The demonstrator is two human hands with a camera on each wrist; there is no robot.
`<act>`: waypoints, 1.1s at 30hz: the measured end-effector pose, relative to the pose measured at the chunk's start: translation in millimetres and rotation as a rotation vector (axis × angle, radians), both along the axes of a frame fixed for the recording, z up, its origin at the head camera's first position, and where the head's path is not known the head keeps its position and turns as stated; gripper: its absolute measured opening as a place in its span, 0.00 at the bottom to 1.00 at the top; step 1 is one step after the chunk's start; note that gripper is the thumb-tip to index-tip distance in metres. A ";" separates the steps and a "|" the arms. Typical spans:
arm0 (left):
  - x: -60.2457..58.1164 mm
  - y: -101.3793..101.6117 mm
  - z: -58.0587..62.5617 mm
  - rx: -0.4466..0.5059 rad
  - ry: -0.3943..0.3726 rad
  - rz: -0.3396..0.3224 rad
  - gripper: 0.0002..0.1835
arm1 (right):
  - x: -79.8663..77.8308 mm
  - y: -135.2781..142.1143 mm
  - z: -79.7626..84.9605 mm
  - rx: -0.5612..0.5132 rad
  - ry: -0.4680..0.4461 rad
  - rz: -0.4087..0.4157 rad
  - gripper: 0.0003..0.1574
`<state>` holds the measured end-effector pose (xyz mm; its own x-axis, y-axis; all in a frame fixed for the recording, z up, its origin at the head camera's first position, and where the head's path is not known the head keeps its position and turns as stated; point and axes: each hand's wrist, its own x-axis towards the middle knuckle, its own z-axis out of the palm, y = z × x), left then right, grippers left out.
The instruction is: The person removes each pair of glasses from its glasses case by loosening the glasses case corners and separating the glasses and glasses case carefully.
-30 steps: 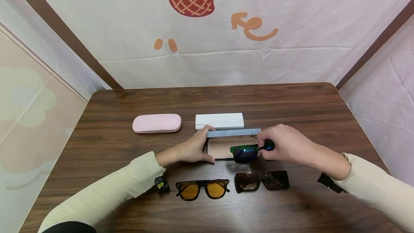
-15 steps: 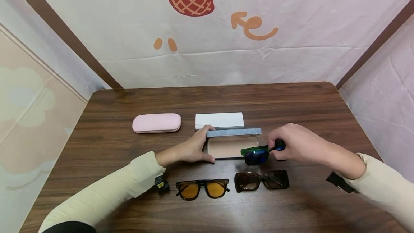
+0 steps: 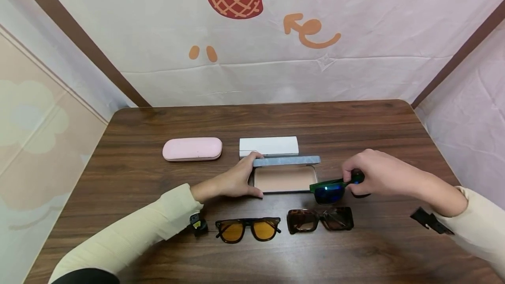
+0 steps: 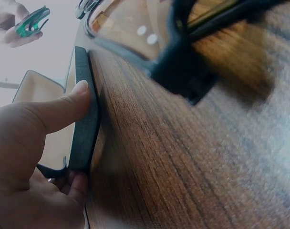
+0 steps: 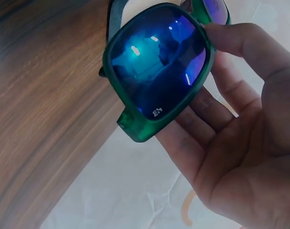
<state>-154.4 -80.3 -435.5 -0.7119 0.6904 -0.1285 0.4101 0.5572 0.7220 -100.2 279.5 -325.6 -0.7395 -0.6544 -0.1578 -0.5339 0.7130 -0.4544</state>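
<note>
My right hand pinches green-framed sunglasses near the bridge, beside the right end of an open glasses case. Mirrored blue lenses show close up on the sunglasses in the right wrist view. The case has a beige lining, nothing inside, and a light blue lid raised at its back. At the case's left end my left hand grips it, thumb along the front wall. In the left wrist view that thumb lies on the dark outer wall of the case, and the other fingers are partly hidden.
Sunglasses with orange lenses and brown tortoiseshell sunglasses lie on the wooden table in front of the case. A pink glasses case and a white case stand behind, both closed. A printed cloth hangs beyond the table's back edge.
My right hand has moved to the right with the green sunglasses, from over the open case to beside its right end. My left hand has stayed on the case.
</note>
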 end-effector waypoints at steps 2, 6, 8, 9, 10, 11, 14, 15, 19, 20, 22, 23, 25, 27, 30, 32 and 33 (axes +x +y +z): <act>0.3 0.3 0.3 0.008 0.005 -0.003 0.47 | 0.5 6.4 -0.2 -0.005 -0.010 -0.001 0.18; 0.7 0.9 1.3 0.014 0.004 -0.003 0.47 | 1.4 18.0 -2.7 -0.022 -0.033 -0.003 0.19; 0.5 1.1 0.8 0.013 0.004 -0.004 0.47 | 2.3 22.8 -4.2 -0.030 -0.053 -0.009 0.20; 0.3 1.2 0.6 0.011 0.003 -0.004 0.47 | 2.9 25.0 -5.2 -0.035 -0.062 -0.011 0.20; 0.2 1.3 0.2 0.010 0.003 -0.004 0.47 | 3.6 27.2 -6.0 -0.037 -0.069 -0.012 0.20; 0.1 1.4 -0.3 0.010 0.004 -0.005 0.47 | 4.3 29.4 -6.9 -0.038 -0.078 -0.014 0.21; -0.2 1.4 -1.7 0.015 0.007 -0.004 0.47 | 6.2 36.2 -8.6 -0.038 -0.093 -0.015 0.21; -0.4 1.3 -2.3 0.013 0.011 -0.005 0.47 | 6.6 38.6 -9.2 -0.036 -0.095 -0.014 0.21; -0.4 0.7 -2.9 0.019 0.017 -0.008 0.47 | 6.9 48.2 -10.9 -0.038 -0.126 -0.009 0.20; -0.3 0.6 -2.8 0.018 0.018 -0.008 0.47 | 6.8 50.6 -11.4 -0.037 -0.136 -0.009 0.20; -0.3 0.3 -1.8 0.019 0.010 -0.007 0.47 | 6.2 55.2 -12.4 -0.033 -0.165 -0.009 0.19; -0.4 0.2 -1.7 0.019 0.011 -0.007 0.47 | 6.0 57.3 -12.8 -0.029 -0.181 -0.013 0.19; -0.4 0.2 -1.1 0.011 0.002 -0.004 0.47 | 4.9 62.2 -14.3 -0.024 -0.211 -0.014 0.18; -0.5 0.3 -0.9 0.005 -0.005 0.000 0.47 | 4.2 67.1 -16.5 -0.022 -0.247 -0.016 0.17; -0.4 0.6 -0.8 0.002 -0.010 0.003 0.47 | 4.3 74.1 -21.1 -0.032 -0.291 -0.013 0.16; -0.3 0.4 -1.2 0.002 -0.011 0.006 0.47 | 5.4 78.6 -24.9 -0.048 -0.312 -0.003 0.15; -0.1 0.3 -1.4 0.001 -0.012 0.006 0.47 | 5.9 80.9 -26.9 -0.056 -0.322 0.004 0.15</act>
